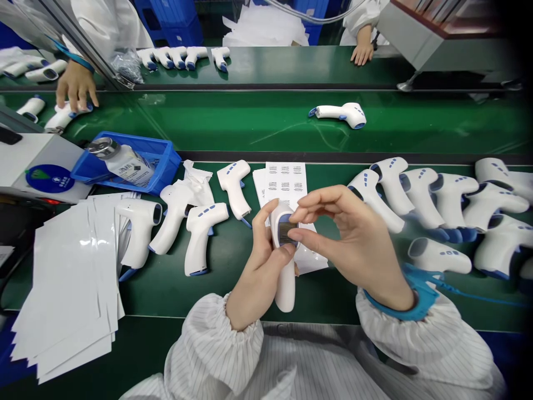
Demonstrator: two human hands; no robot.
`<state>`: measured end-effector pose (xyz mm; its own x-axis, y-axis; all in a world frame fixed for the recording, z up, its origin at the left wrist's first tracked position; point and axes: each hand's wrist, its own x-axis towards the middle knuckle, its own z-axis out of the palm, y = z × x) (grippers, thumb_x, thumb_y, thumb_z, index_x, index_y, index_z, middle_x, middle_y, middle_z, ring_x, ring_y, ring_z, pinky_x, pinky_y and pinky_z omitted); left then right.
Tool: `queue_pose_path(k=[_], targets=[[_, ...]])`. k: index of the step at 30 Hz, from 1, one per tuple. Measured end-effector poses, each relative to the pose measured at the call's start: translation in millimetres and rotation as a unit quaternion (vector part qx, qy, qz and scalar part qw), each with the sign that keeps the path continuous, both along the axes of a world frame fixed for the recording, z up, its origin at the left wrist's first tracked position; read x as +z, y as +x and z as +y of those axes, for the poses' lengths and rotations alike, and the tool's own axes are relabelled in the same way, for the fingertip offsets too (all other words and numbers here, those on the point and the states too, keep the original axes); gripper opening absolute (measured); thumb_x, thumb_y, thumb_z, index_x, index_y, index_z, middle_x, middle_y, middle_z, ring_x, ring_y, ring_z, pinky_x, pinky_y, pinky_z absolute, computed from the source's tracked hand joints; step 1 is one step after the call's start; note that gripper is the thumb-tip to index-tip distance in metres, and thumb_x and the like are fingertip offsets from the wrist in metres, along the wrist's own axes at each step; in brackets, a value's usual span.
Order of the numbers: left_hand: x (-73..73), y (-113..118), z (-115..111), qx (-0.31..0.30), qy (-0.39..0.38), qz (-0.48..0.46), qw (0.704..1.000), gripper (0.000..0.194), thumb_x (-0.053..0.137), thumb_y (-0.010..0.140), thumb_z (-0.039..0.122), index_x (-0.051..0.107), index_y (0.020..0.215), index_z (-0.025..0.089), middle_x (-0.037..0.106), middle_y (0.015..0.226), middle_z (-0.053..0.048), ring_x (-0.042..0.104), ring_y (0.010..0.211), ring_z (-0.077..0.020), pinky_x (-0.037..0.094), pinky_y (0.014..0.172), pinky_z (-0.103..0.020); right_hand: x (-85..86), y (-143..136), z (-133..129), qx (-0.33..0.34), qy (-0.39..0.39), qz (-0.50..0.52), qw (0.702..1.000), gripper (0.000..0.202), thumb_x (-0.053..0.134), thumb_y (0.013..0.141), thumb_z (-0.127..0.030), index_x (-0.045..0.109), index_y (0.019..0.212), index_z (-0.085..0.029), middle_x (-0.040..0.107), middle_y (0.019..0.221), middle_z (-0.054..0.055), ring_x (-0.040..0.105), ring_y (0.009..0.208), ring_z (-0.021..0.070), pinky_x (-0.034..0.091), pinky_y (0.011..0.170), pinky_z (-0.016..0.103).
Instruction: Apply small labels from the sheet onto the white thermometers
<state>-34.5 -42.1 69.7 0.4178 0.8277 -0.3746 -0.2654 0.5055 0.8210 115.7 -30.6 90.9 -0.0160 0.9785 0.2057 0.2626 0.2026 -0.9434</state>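
Head view: left hand [260,266] fingers clamped round a white thermometer [285,261] above the surface's near edge; right hand [345,239] fingers pinched together at its screen, seemingly pressing a label; label sheet [285,180] behind; labelling looks under way, unfinished; thermometer row [441,205] along the right edge.

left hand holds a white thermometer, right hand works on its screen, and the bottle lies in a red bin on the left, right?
Not quite: the head view shows the bottle lying in a blue bin, not a red one. The rest holds: the left hand holds the thermometer and the right hand is at its screen.
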Motion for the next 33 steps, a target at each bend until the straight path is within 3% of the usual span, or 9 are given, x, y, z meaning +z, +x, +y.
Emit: queue_pose_path(k=[8, 15, 24, 29, 33], targets=[[7.4, 3.8, 1.9, -0.024, -0.014, 0.009, 1.000, 0.061, 0.047, 0.092, 0.017, 0.022, 0.140, 0.043, 0.047, 0.114, -0.001, 0.050, 0.081, -0.0138, 0.049, 0.072, -0.030, -0.3, -0.7, 5.7, -0.014, 0.006, 0.024, 1.000, 0.023, 0.072, 0.078, -0.014, 0.058, 0.093, -0.023, 0.067, 0.078, -0.002, 0.065, 0.073, 0.0144, 0.056, 0.070, 0.030], [7.2, 2.9, 1.1, -0.032, -0.022, 0.027, 0.999, 0.062, 0.047, 0.092, 0.019, 0.019, 0.142, 0.043, 0.051, 0.105, 0.000, 0.051, 0.069, -0.0109, 0.049, 0.073, -0.032, -3.7, 0.3, 4.5, -0.016, 0.018, 0.029, 0.999, 0.024, 0.072, 0.079, -0.012, 0.058, 0.094, -0.023, 0.067, 0.078, -0.003, 0.063, 0.073, 0.0137, 0.054, 0.068, 0.029], [6.5, 7.7, -3.7, 0.010, -0.024, 0.024, 0.999, 0.059, 0.050, 0.089, 0.021, 0.029, 0.139, 0.044, 0.051, 0.100, 0.000, 0.053, 0.068, -0.0112, 0.051, 0.068, -0.030, -7.7, -0.3, 4.0, -0.038, 0.091, -0.056, 0.994, 0.021, 0.068, 0.081, -0.009, 0.058, 0.093, -0.024, 0.063, 0.092, -0.001, 0.061, 0.086, 0.0151, 0.051, 0.076, 0.031], [3.5, 6.0, -3.1, 0.010, -0.015, -0.003, 1.000, 0.055, 0.053, 0.087, 0.024, 0.034, 0.135, 0.042, 0.051, 0.104, 0.000, 0.053, 0.072, -0.0122, 0.052, 0.066, -0.028, -7.9, 0.5, 5.2, -0.009, 0.036, -0.039, 0.999, 0.012, 0.065, 0.085, -0.013, 0.060, 0.089, -0.023, 0.065, 0.089, -0.001, 0.062, 0.085, 0.0149, 0.051, 0.078, 0.032], [0.6, 9.0, -1.1, 0.066, 0.014, 0.021, 0.998, 0.034, 0.055, 0.089, 0.041, 0.047, 0.121, 0.036, 0.051, 0.092, 0.000, 0.050, 0.075, -0.0136, 0.048, 0.056, -0.020, -7.3, -2.7, 4.2, -0.003, 0.009, -0.012, 1.000, 0.012, 0.067, 0.083, -0.015, 0.061, 0.089, -0.023, 0.066, 0.089, -0.001, 0.063, 0.085, 0.0154, 0.050, 0.079, 0.033]])
